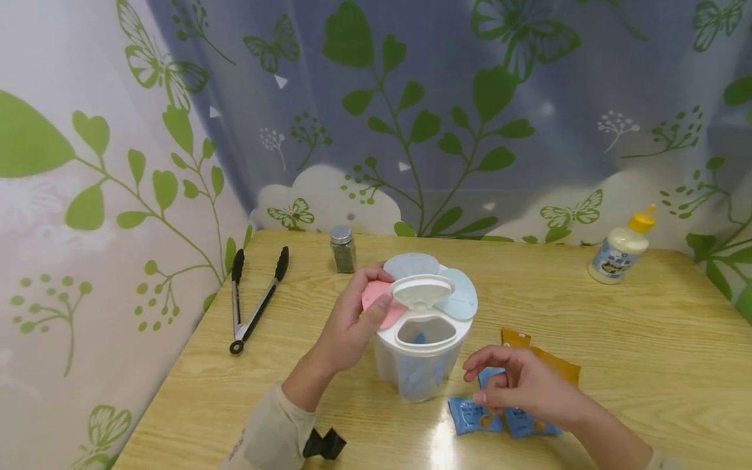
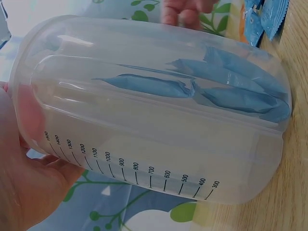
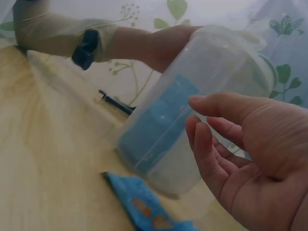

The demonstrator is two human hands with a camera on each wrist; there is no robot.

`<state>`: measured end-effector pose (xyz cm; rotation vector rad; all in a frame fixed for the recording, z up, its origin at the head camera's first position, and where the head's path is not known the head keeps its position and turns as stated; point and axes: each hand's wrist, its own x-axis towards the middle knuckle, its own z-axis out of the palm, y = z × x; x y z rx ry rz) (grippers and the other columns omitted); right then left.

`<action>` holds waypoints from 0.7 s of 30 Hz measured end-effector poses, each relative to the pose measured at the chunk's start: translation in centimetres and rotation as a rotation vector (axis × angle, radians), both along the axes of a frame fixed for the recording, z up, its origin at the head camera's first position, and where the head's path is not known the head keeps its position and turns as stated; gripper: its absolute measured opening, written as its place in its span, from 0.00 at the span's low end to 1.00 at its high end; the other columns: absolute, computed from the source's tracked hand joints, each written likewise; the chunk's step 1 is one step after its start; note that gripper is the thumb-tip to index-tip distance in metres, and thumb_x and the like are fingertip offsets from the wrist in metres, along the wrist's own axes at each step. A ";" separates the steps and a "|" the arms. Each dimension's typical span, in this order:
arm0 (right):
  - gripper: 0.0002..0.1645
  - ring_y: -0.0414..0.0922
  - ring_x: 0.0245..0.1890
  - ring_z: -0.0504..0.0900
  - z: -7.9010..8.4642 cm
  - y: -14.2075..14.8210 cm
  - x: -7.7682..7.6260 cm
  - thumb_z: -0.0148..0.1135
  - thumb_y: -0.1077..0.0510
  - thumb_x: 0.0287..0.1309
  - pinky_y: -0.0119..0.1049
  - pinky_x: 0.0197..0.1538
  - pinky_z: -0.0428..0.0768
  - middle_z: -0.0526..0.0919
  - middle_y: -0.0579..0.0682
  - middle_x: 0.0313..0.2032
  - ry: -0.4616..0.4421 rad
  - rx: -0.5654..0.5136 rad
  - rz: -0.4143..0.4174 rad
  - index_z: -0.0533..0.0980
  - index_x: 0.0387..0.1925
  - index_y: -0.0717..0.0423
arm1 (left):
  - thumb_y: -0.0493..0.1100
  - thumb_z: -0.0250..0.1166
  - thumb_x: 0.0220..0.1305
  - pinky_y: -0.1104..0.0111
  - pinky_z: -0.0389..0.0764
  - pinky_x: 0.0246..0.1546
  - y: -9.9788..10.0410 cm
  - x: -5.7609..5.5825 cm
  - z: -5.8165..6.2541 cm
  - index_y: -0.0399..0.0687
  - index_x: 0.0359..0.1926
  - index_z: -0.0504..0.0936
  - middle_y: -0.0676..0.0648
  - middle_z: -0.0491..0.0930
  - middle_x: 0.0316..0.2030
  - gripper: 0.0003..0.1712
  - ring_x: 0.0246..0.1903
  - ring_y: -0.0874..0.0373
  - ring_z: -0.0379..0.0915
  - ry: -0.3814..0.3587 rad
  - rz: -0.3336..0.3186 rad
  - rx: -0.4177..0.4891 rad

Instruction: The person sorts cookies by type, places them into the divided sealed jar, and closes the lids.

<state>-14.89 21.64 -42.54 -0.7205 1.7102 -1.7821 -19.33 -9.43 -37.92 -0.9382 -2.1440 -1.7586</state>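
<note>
A clear plastic storage container [image 1: 384, 365] with a white lid stands upright on the table. Pink, grey and light blue flaps [image 1: 458, 294] cover parts of its lid, while the white front flap [image 1: 423, 292] is raised over its opening. Blue packets [image 2: 236, 96] show through the container's wall, all in one compartment. My left hand [image 1: 346, 320] grips the container near its rim, thumb over the pink flap. To the right, my right hand [image 1: 529, 385] hovers over blue packets [image 1: 472, 416] with loosely bent fingers and nothing between them.
Orange packets [image 1: 555, 365] lie behind the right hand. Black-tipped tongs [image 1: 258, 313] rest spread at the left. A spice jar [image 1: 343, 249] stands at the back, and a yellow-capped bottle [image 1: 619, 251] at the back right. A patterned curtain [image 1: 435, 150] borders the table.
</note>
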 end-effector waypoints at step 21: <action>0.33 0.28 0.19 0.72 -3.8 -0.7 1.7 0.73 0.55 0.55 0.28 0.23 0.76 0.78 0.64 0.55 0.208 0.346 -0.135 0.74 0.61 0.60 | 0.44 0.52 0.74 0.68 0.81 0.50 -0.1 0.1 0.1 0.41 0.56 0.68 0.41 0.75 0.53 0.15 0.49 0.55 0.75 -0.033 -0.009 0.002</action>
